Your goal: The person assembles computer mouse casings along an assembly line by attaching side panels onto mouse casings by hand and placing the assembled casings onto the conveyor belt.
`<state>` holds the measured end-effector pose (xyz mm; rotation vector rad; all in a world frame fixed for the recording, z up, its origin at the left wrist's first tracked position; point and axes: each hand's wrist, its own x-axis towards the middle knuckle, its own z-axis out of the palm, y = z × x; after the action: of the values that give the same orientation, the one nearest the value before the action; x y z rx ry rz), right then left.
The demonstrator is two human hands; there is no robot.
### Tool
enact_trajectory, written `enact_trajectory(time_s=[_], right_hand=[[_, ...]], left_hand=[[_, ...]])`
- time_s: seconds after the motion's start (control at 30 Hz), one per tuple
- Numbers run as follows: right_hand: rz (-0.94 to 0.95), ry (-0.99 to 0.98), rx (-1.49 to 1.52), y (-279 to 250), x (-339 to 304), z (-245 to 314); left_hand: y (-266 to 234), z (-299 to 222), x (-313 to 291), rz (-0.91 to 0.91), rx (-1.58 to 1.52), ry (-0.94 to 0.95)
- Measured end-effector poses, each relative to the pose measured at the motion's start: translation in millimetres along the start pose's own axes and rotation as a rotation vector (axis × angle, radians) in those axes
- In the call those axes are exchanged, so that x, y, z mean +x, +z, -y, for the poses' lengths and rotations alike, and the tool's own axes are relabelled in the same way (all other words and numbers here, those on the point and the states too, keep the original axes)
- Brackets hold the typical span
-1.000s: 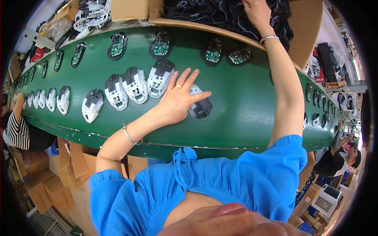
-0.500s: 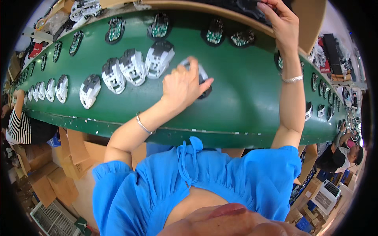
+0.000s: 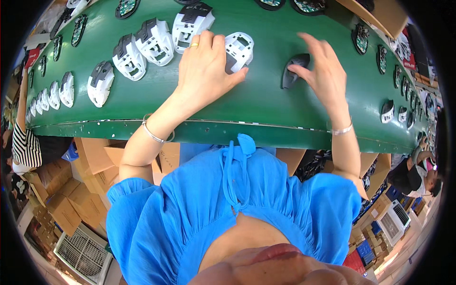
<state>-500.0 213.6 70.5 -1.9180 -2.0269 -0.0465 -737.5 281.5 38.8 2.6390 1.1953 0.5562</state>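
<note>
My left hand (image 3: 202,66) is closed around the dark end of a white and dark-grey plastic shell (image 3: 242,47), its thumb at the near edge. The shell's white end, with square cut-outs, sticks out to the right of the fingers. My right hand (image 3: 325,71) is open over the table, fingers apart. Its thumb is at a small dark curved plastic cover (image 3: 295,69), which is not gripped between the fingers. Similar two-tone shells (image 3: 154,42) form a slanting row left of my left hand, one of them (image 3: 192,26) just beyond its fingertips.
Green table (image 3: 199,102) runs across the view. Dark housings with green circuit boards (image 3: 361,38) line its far side. A cardboard box (image 3: 375,16) stands at the far right edge. Co-workers sit at the left (image 3: 28,147) and right (image 3: 418,171). Cartons (image 3: 76,204) stand below the table.
My right hand has come down from the cardboard box to the table, where the dark cover now shows at its thumb. The shell at my left hand has turned. The view has tilted nearer.
</note>
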Motion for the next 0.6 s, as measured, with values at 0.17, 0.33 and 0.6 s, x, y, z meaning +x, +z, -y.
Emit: enact_trajectory(time_s=[0.17,0.33,0.6], right_hand=[[0.297,0.555,0.067,12,-32,10],[0.033,0.555,1.028,3,-25,24],[0.193,0.281,1.081,-10,10,90]], left_hand=[[-24,6,-11,0.096,-0.652,-0.203],[-12,5,-16,0.244,-1.702,-0.546],[-16,-2,-13,0.251,-1.888,-0.523]])
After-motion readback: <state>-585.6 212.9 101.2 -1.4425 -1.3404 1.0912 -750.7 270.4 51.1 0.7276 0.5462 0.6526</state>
